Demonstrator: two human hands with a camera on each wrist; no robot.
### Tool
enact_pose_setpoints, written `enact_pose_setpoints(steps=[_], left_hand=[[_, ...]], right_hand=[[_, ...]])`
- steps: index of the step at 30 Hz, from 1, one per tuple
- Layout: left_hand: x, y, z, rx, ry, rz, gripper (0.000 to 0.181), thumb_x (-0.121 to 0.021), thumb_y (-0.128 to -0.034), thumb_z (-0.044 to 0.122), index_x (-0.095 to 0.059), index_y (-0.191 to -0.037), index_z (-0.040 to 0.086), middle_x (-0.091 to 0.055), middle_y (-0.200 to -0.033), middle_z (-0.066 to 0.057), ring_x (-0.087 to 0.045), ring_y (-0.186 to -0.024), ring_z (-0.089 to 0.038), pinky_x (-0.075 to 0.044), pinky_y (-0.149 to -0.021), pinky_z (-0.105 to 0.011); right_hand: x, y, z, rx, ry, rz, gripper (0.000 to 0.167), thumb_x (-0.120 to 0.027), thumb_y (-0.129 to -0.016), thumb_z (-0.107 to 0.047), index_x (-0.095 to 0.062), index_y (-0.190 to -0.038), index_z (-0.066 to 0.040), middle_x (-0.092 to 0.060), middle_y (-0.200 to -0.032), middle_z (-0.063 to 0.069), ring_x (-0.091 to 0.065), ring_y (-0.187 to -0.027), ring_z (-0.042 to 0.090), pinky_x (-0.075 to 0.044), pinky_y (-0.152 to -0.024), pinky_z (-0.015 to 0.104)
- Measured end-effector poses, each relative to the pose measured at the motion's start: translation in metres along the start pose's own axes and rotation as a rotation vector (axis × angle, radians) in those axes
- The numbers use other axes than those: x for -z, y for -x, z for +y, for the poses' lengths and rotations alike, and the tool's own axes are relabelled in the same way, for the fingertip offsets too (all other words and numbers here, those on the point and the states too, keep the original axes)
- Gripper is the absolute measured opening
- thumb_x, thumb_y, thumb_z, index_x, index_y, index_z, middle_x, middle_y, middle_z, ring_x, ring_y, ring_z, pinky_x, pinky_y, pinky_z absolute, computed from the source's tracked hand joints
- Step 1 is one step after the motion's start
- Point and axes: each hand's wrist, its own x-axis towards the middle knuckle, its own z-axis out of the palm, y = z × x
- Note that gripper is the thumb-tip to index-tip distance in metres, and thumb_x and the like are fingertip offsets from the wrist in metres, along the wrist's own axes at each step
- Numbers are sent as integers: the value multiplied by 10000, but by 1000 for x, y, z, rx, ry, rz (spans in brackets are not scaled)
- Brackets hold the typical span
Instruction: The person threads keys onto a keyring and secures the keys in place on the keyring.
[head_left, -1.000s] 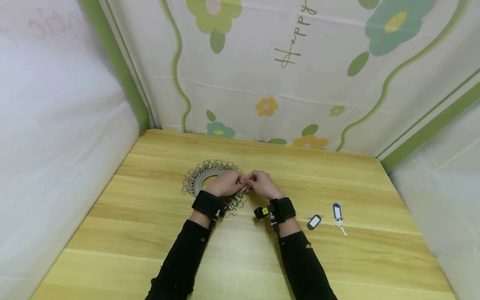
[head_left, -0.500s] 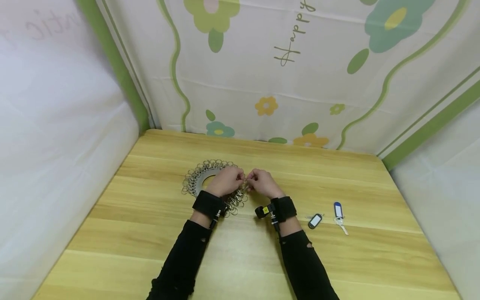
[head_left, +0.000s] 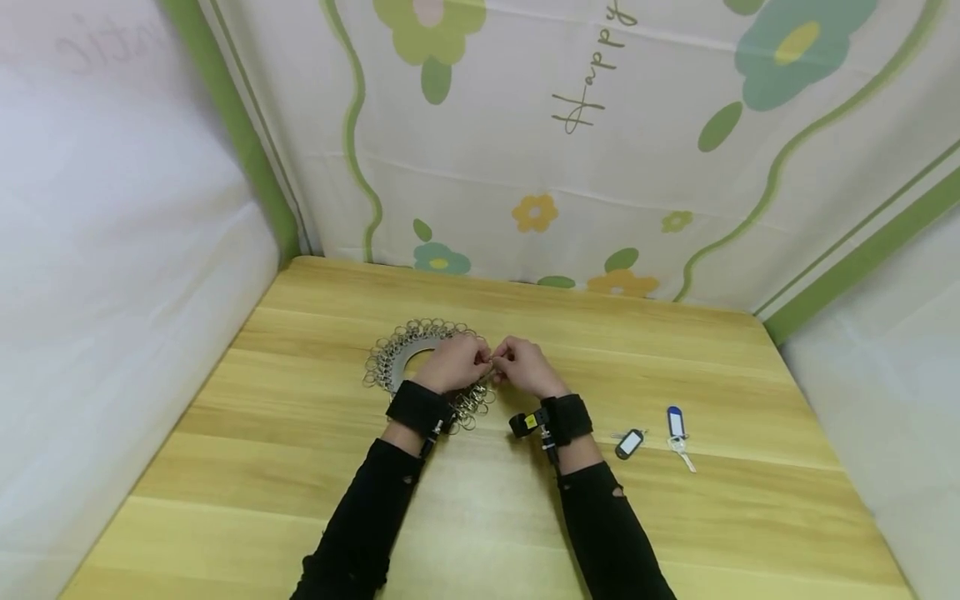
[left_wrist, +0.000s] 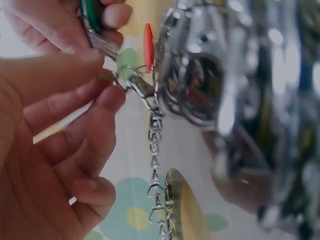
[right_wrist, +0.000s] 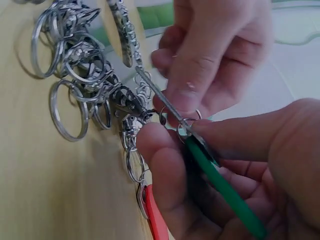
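I have the right hand gripping a green-and-metal key and the left hand pinching a split ring beside it, at the gray hoop's right edge. Farther right lie a black tag and a blue tag.

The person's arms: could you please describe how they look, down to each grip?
The left sleeve and right sleeve are black, with small holes. The left wristband and right wristband are wide and black; a black device on the right one bears a yellow label. The left grip and right grip are bare.
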Motion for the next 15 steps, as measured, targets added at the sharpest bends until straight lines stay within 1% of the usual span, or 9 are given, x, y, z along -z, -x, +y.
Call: enact_pose_setpoints(steps=[4, 8, 11, 15], left_hand=[[0, 1, -2, -34, 11, -21, 87, -617, -930, 151, -688, -880, 147, -620, -849, 35, -551, -712, -103, -460, -682, -280], [0, 1, -3, -50, 13, -22, 111, -594, -947, 157, -672, -870, 141, -605, -825, 38, -541, -685, -103, -448, -666, -279], [0, 0, -2, -42, 1, -24, 155, -564, -962, 170, -633, -825, 149, -576, -773, 28, -517, -635, -112, -428, -639, -278], [1, -1, -1, -29, -3, -40, 173, -541, -966, 173, -606, -806, 160, -559, -746, 19, -505, -588, -122, -418, -614, -278]], right_hand=[[0, 0, 1, -11, -5, 27, 67, -552, -965, -101, -592, -947, -51, -644, -794, 123, -641, -697, 239, -484, -586, 302], [0, 1, 0, -17, -26, 61, 63, -574, -952, -101, -601, -945, -44, -647, -796, 129, -645, -691, 248, -494, -588, 318], [1, 0, -1, -15, -50, 66, 63, -590, -942, -100, -608, -949, -40, -647, -801, 121, -650, -698, 253, -512, -614, 345], [2, -2, 0, -2, -43, 55, 70, -609, -932, -111, -626, -952, -47, -648, -799, 82, -647, -700, 235, -519, -628, 345]])
